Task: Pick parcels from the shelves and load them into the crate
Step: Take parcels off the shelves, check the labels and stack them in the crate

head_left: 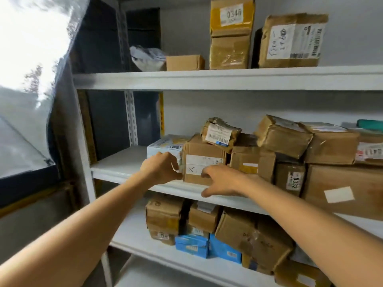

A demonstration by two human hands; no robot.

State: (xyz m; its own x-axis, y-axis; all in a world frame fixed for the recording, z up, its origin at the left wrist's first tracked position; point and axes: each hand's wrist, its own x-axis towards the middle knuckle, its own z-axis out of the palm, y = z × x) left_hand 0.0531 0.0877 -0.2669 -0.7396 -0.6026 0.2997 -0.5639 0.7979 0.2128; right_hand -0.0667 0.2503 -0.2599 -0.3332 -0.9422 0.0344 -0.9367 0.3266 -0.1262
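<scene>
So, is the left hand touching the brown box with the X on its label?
Touching. The head view shows the left hand with its fingers curled round the left front edge of the box, with no gap between them.

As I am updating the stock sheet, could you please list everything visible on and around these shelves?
shelf unit: one, white, ahead.
top-shelf boxes: three, brown, top shelf.
bag parcel: one, white, top shelf, left of them.
X-marked box: one, brown, middle shelf front.
pale box: one, white and blue, against its left side.
middle-shelf parcels: several, brown, stacked to its right.
blue boxes: two, blue, lower shelf.
lower-shelf parcels: several, brown, around the blue ones.
window: one, bright, far left.
left hand: one, fingers curled at the X-marked box's left edge.
right hand: one, fingers loose, at its front.
</scene>
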